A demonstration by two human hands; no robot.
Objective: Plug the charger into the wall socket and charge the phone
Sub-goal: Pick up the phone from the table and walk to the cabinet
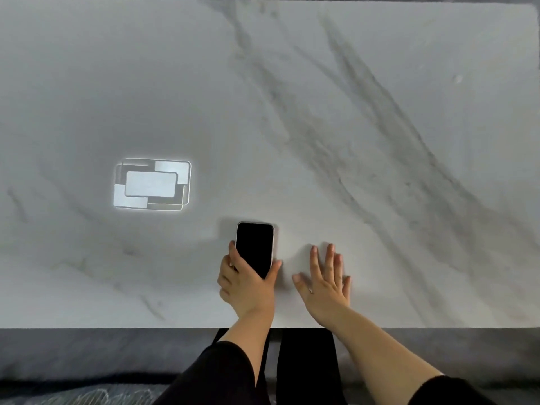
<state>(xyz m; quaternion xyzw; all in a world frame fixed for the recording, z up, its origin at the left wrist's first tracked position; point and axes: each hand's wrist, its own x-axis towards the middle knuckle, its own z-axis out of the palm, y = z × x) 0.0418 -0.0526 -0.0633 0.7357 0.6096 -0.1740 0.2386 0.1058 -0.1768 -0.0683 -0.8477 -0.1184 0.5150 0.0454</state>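
A phone [254, 247] with a dark screen and pale edge lies face up near the front of the white marble table [380, 141]. My left hand [247, 283] grips its lower end, thumb on the right side and fingers along the left. My right hand [325, 283] rests flat on the table just right of the phone, fingers spread, holding nothing. No charger, cable or wall socket is in view.
A bright reflection of a ceiling light [152, 184] shines on the table's left half. The table's front edge [117, 328] runs across the lower view, with dark floor and my dark-clothed legs [306, 366] below it.
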